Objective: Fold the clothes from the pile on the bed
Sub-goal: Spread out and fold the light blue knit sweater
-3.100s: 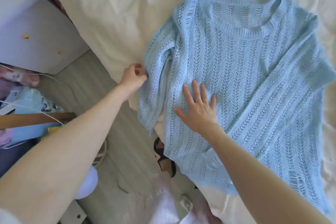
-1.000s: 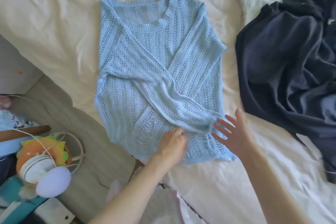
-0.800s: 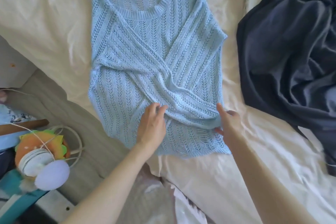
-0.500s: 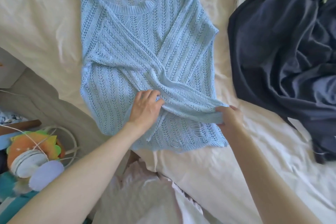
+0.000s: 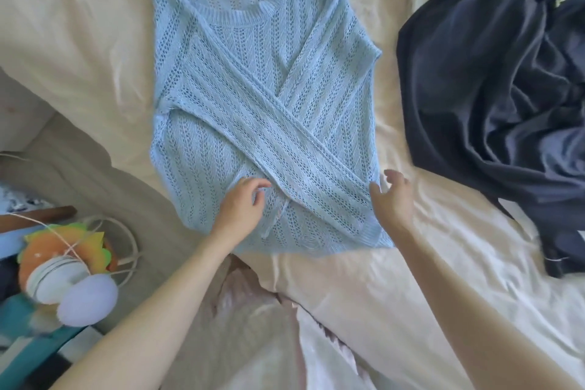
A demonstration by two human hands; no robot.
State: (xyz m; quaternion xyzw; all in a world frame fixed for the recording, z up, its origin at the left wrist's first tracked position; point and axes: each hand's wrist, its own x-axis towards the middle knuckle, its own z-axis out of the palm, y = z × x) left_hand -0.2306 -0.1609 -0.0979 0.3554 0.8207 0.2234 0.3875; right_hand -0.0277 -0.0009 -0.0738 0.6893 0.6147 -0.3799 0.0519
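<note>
Right hand [image 5: 392, 199] has let go of the cuff and spreads beside the light-blue open-knit sweater [image 5: 262, 111], left hand [image 5: 243, 206] loosely curled on it, holding nothing: sleeves crossed, hem fold next.

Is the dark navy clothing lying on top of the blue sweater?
No, the dark navy clothing lies to the right of the blue sweater, with bare bed sheet between them.
</note>
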